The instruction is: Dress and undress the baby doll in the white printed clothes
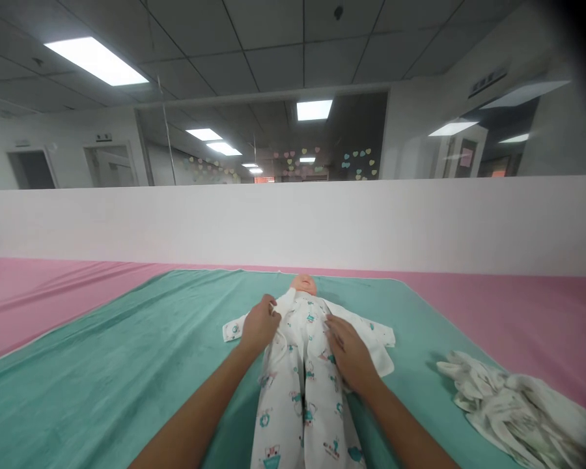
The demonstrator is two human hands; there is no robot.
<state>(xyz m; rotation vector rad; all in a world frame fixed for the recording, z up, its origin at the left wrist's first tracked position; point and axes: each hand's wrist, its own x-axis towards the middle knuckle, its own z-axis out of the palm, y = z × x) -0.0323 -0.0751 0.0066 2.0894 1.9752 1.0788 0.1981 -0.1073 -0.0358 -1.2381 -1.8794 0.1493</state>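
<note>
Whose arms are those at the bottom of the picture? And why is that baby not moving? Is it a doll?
Yes, it looks like a baby doll. The picture comes from a camera worn on a person's head, so you see what that person sees when looking down. The arms are the person's own. There is no machine here.

The doll wears a white printed outfit and lies on a green towel, which is spread over a pink surface. The person's left hand seems to pinch the outfit near the doll's chest. The right hand rests flat on the outfit. A crumpled heap of printed cloth lies nearby.
</note>
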